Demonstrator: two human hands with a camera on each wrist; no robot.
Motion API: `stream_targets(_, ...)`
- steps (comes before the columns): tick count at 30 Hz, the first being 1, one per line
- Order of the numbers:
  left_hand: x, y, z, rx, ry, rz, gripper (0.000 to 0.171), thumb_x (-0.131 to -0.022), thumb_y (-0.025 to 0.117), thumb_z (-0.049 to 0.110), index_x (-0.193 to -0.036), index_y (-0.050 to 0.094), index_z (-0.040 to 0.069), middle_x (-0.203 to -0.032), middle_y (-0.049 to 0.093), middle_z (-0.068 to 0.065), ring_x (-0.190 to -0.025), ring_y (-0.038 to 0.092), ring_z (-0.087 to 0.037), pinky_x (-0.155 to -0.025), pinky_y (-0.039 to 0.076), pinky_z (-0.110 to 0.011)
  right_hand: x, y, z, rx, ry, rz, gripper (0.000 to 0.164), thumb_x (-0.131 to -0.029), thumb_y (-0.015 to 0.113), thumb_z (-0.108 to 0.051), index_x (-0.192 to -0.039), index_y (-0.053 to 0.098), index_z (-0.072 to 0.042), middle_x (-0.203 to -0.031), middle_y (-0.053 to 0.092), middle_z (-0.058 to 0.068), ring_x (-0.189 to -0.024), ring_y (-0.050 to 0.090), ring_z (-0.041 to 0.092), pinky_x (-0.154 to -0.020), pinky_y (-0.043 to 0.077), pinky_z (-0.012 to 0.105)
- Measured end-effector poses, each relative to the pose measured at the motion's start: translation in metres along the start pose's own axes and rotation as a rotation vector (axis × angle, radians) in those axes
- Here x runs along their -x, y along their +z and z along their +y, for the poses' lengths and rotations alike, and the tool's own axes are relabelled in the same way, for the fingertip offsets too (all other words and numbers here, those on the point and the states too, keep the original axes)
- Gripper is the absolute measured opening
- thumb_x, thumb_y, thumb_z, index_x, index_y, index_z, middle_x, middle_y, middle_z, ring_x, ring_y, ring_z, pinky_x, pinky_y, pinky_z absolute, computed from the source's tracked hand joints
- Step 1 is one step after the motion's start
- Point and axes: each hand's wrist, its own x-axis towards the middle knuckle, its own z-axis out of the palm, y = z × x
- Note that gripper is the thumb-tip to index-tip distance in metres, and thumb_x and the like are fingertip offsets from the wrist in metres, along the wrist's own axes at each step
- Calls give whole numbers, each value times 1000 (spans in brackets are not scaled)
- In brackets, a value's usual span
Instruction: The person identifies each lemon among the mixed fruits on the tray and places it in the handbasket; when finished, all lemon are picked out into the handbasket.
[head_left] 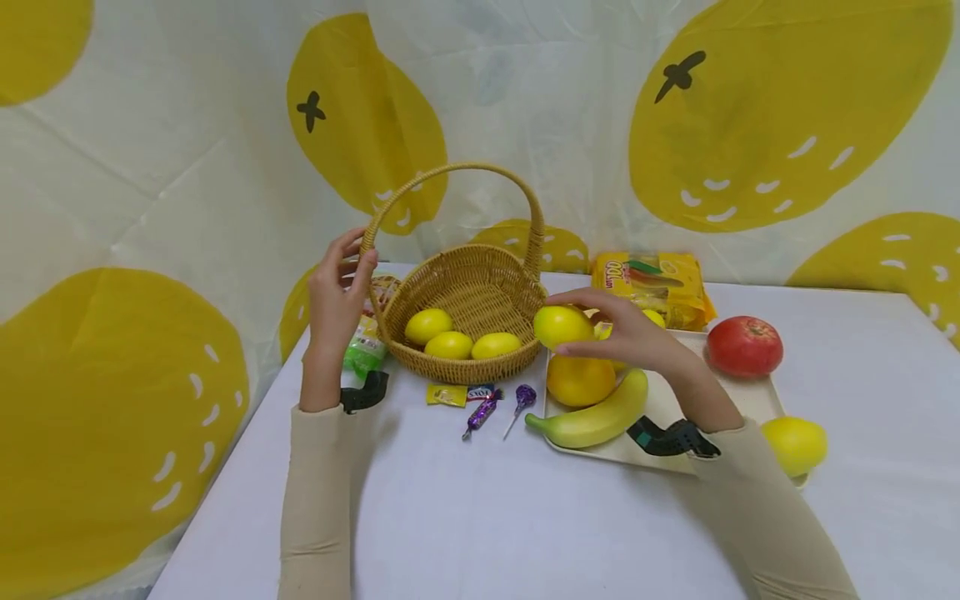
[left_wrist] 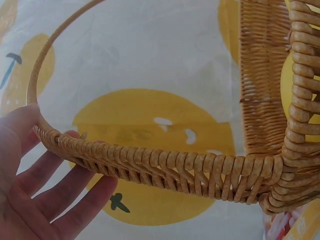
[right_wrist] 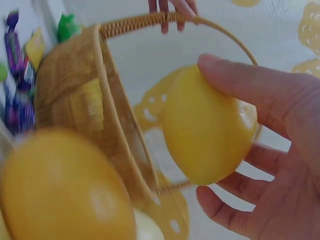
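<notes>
A wicker basket [head_left: 465, 369] with a tall arched handle [head_left: 467, 165] stands at the table's back edge. Several lemons, among them a front one [head_left: 448, 345], lie inside it. My left hand [head_left: 335, 296] holds the left side of the handle; in the left wrist view, thumb and fingers stand on either side of the woven strip [left_wrist: 165, 162]. Between thumb and fingertips, my right hand [head_left: 628, 329] grips a lemon [head_left: 561, 327] near the basket's right rim. Below that lemon, an orange [head_left: 580, 382] and a banana [head_left: 596, 417] lie on a cream tray [head_left: 667, 404].
A red pomegranate-like fruit [head_left: 745, 346] and another lemon [head_left: 797, 446] are at the tray's right side. Behind it stands a yellow candy bag [head_left: 652, 287]. Before the basket lie a yellow sweet [head_left: 447, 395], a purple-wrapped candy [head_left: 482, 415] and a lollipop [head_left: 525, 397]. A green packet [head_left: 365, 348] sits left.
</notes>
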Motion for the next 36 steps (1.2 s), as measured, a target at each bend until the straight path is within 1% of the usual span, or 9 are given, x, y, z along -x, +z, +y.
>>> stream_targets(2, 0, 0, -2, 14, 1, 3, 37, -98, 60, 27, -134, 60, 17, -114, 68, -14, -95, 69, -27, -77, 53, -16, -9, 8, -3, -21, -17, -3, 55, -83, 78, -16, -134, 58, -11, -132, 59, 5, -115, 49, 19, -93, 44, 41)
stream_targets(5, 0, 1, -3, 19, 8, 9, 36, -98, 60, 26, -133, 61, 17, -112, 68, -14, -93, 69, -27, -75, 50, -11, -22, 21, -7, -52, -37, -17, 56, -83, 79, -17, -135, 58, -10, -131, 59, 5, -114, 51, 21, -95, 44, 43)
stream_targets(12, 1, -2, -4, -24, -8, 14, 38, -98, 60, 29, -135, 60, 19, -112, 68, -12, -93, 69, -24, -77, 52, -13, -50, 57, -7, -98, -29, -33, 57, -85, 77, -16, -136, 56, -5, -130, 59, 9, -109, 52, 24, -95, 45, 42)
stream_targets(18, 0, -1, -3, -17, -2, 16, 38, -97, 61, 28, -134, 61, 19, -111, 69, -12, -93, 69, -25, -77, 51, -11, -68, 80, -6, -103, -4, -41, 55, -86, 76, -17, -137, 55, -8, -134, 58, 10, -110, 55, 26, -97, 47, 42)
stream_targets(23, 0, 1, 2, -18, -2, 15, 38, -97, 61, 19, -134, 60, 12, -111, 69, -17, -94, 69, -31, -74, 48, -7, -74, 86, -5, 0, -7, -102, 56, -89, 72, -20, -140, 52, -7, -138, 55, 13, -119, 54, 28, -101, 45, 43)
stream_targets(27, 3, 0, 21, -17, 7, 11, 37, -97, 60, 12, -133, 59, 3, -112, 67, -24, -95, 68, -36, -73, 46, -6, -74, 87, -4, 67, -28, -150, 56, -92, 68, -20, -142, 49, -3, -141, 52, 17, -128, 48, 34, -108, 39, 48)
stream_targets(31, 6, -3, 38, -24, 6, 2, 36, -98, 59, 10, -132, 59, 0, -111, 67, -25, -95, 67, -39, -75, 48, -7, -71, 86, -1, 82, 10, -145, 53, -93, 67, -22, -141, 52, -5, -137, 51, 20, -124, 47, 35, -103, 41, 51)
stream_targets(34, 7, -4, 42, -30, -7, 2, 35, -98, 59, 10, -132, 59, 0, -111, 67, -25, -95, 67, -38, -75, 48, -7, -69, 85, 1, 72, 29, -125, 52, -92, 70, -23, -139, 55, -10, -130, 52, 18, -118, 48, 32, -97, 43, 49)
stream_targets(36, 8, -5, 42, -32, -11, 5, 35, -98, 59, 10, -132, 59, 1, -111, 67, -25, -95, 67, -37, -75, 49, -8, -69, 84, 3, 67, 7, -116, 50, -91, 70, -22, -137, 57, -9, -131, 55, 16, -118, 50, 31, -99, 43, 48)
